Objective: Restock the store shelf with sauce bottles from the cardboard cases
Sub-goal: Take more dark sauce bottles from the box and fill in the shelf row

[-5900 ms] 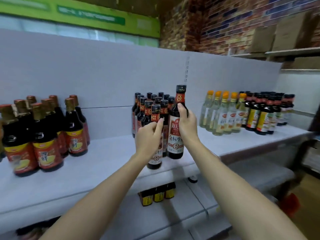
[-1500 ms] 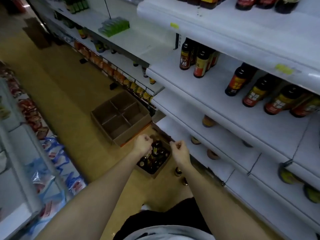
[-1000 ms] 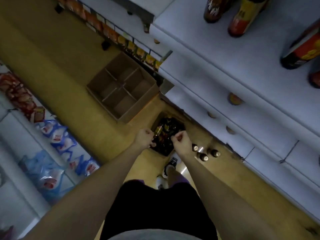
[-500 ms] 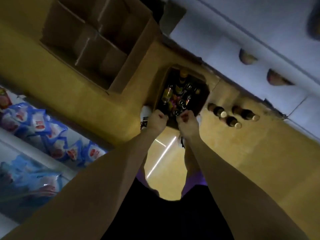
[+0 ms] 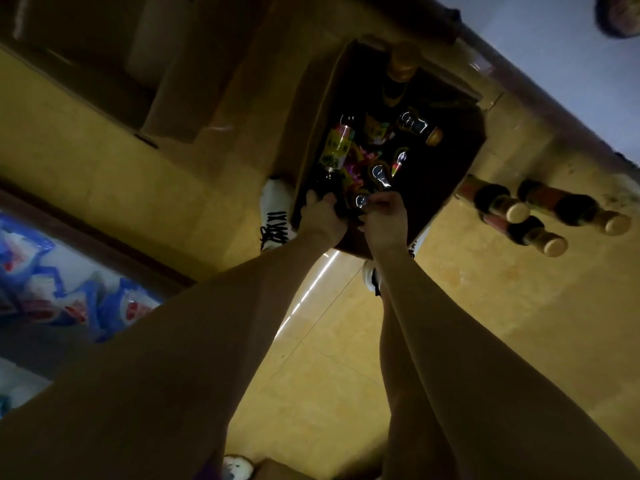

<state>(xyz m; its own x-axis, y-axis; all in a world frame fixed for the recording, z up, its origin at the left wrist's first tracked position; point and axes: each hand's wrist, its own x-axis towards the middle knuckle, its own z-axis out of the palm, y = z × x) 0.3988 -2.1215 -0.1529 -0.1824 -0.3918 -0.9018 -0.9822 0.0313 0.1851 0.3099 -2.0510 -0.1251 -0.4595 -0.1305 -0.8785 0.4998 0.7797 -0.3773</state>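
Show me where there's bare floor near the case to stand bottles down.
Bare floor lies right of the right arm, below the three bottles standing beside the cardboard case. Another patch sits left of the case, between the empty divided box and the blue packs. Inside the case it is crowded, with the left hand and right hand among bottles.

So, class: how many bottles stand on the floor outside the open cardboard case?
3, clustered right of the cardboard case: one nearest it, one further right, one in front of those. Others may be hidden beyond the frame.
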